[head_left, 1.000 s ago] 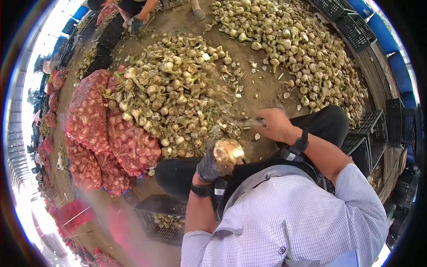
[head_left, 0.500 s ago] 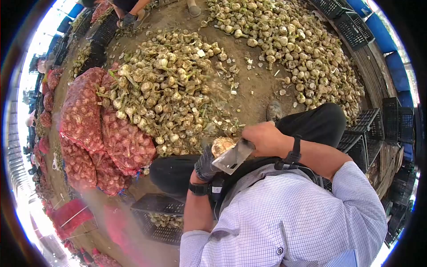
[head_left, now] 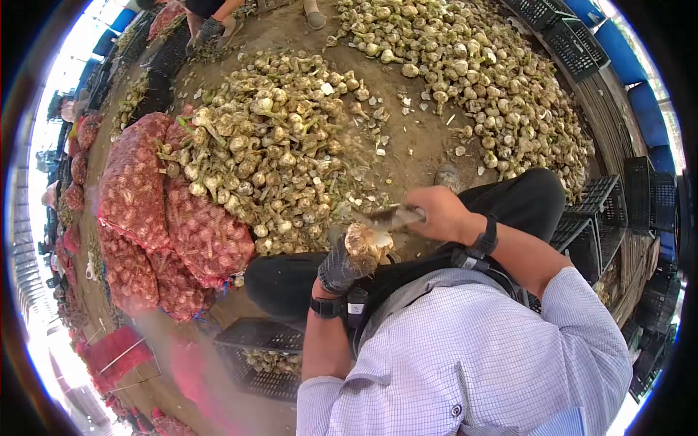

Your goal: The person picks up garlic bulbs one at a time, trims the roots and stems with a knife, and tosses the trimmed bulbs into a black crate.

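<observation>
My left hand (head_left: 339,269), in a dark grey glove, is closed around a garlic bulb (head_left: 361,243) above my lap. The bulb's root side and a pale cut patch face up. My bare right hand (head_left: 445,215) grips the handle of a broad-bladed knife (head_left: 385,217), its blade lying over the top of the bulb and blurred by motion. Just beyond both hands spreads a heap of garlic (head_left: 265,145) with dry stalks, with trimmed scraps on its near side.
Filled red mesh sacks (head_left: 134,200) stand left of the heap. A second garlic pile (head_left: 480,87) lies at right, with black crates (head_left: 596,200) beside it. Another crate (head_left: 265,334) holding garlic sits by my left elbow. A co-worker's gloved hand (head_left: 211,29) shows at the top.
The knife has swung from in front of the bulb, blade toward me, to across its top and away from me. More of the bulb shows, with a pale cut patch.
</observation>
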A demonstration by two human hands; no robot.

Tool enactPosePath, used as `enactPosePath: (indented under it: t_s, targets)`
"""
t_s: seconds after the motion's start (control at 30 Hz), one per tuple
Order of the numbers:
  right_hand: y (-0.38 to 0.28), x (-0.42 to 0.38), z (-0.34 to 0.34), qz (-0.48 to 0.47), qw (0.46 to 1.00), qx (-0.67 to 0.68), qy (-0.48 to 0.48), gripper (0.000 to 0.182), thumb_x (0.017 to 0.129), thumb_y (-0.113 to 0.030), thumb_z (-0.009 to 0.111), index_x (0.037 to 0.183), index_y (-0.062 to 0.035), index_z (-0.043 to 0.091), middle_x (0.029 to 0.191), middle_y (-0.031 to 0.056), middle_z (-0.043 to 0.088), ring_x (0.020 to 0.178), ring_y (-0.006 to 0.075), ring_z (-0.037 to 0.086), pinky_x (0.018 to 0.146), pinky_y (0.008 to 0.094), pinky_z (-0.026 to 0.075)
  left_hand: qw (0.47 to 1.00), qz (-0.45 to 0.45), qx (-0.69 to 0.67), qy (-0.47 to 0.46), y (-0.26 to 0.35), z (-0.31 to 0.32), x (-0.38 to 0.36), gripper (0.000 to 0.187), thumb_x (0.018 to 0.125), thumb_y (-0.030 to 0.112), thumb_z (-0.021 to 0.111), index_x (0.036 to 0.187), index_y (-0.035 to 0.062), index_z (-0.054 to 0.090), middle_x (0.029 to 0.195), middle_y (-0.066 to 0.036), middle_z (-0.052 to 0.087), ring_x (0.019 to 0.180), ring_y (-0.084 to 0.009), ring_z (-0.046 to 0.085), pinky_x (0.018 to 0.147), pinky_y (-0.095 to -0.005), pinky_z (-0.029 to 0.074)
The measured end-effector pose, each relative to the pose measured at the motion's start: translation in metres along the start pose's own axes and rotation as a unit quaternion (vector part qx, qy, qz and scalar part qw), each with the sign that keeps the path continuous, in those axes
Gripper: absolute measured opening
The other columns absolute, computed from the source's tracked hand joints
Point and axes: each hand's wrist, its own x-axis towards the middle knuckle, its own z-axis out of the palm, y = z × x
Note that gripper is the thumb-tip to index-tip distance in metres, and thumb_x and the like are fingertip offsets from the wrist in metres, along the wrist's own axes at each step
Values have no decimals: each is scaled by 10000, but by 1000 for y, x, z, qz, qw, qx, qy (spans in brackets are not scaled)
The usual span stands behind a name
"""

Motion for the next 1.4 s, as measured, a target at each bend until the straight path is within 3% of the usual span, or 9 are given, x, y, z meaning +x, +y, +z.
enactPosePath:
  t_s: [0.27, 0.47, 0.67, 0.8, 0.97, 1.03, 1.1, 1.2, 1.4]
  targets:
    - [-16, -5, -6, -97, 992, -64, -51, 286, 744, -332, 690, 816, -57, 656, 781, 154, 647, 733, 358, 630, 660, 462, 494, 999, 43, -6, -29, -12, 11, -3, 456, 805, 232, 714, 1211, 59, 601, 1213, -106, 615, 1149, -285, 551, 989, -404, 429]
    - [72, 14, 5, 145, 975, -168, -14, 295, 805, -283, 649, 873, 4, 656, 763, 165, 672, 692, 322, 652, 659, 415, 511, 997, 52, -25, 53, 8, 6, 4, 498, 798, 237, 741, 1234, 65, 574, 1221, -99, 611, 1167, -279, 543, 1004, -397, 424]
    - [-11, 5, -14, 163, 906, 383, -72, 460, 878, -337, 661, 1155, 24, 598, 927, 58, 655, 787, 117, 565, 692, 303, 478, 981, 66, -133, 124, 47, 25, 31, 839, 632, 294, 884, 1312, 35, 466, 1183, -123, 599, 1055, -235, 599, 931, -371, 485]
    - [-19, 6, -1, 131, 871, 473, -7, 416, 851, -254, 715, 1168, -11, 596, 1005, 37, 649, 872, 73, 544, 747, 272, 471, 930, 165, 245, 219, 54, 22, 34, 922, 620, 262, 874, 1377, 54, 390, 1285, -138, 523, 1162, -265, 535, 976, -387, 459]
    - [-21, 4, -14, -69, 976, 200, 49, 310, 762, -159, 771, 971, -53, 567, 1117, 74, 648, 928, 209, 622, 763, 315, 501, 977, 62, -75, 189, 5, 19, 22, 656, 689, 258, 812, 1250, 63, 534, 1164, -161, 596, 1062, -314, 589, 899, -384, 483]
    - [-27, 5, -13, -172, 978, 91, 78, 278, 722, -135, 778, 843, -61, 539, 1153, 98, 639, 953, 268, 625, 772, 333, 508, 967, 105, 152, 175, 15, 7, 19, 529, 707, 208, 791, 1172, 65, 584, 1091, -146, 633, 1015, -305, 606, 850, -377, 496]
    - [-33, 5, -10, -243, 967, 6, 79, 316, 661, -113, 782, 797, -65, 501, 1173, 123, 626, 965, 329, 618, 777, 366, 515, 968, 7, -155, 197, 9, 16, 25, 438, 690, 202, 779, 1077, 71, 622, 1036, -131, 649, 997, -310, 600, 846, -402, 477]
    - [-33, 3, 0, -253, 964, -17, 81, 381, 613, -133, 754, 926, -54, 549, 1149, 96, 613, 975, 314, 604, 756, 380, 516, 947, 113, 257, 153, 8, 2, 27, 473, 679, 233, 775, 1097, 77, 620, 1080, -118, 639, 1038, -333, 580, 927, -437, 440]
    - [-21, -1, -9, -95, 992, 82, 27, 257, 675, -74, 696, 874, -24, 541, 984, 153, 602, 880, 385, 588, 706, 409, 488, 923, 243, 262, 141, 14, -9, 14, 498, 636, 203, 810, 1085, 80, 632, 1110, -131, 624, 1016, -362, 585, 883, -473, 468]
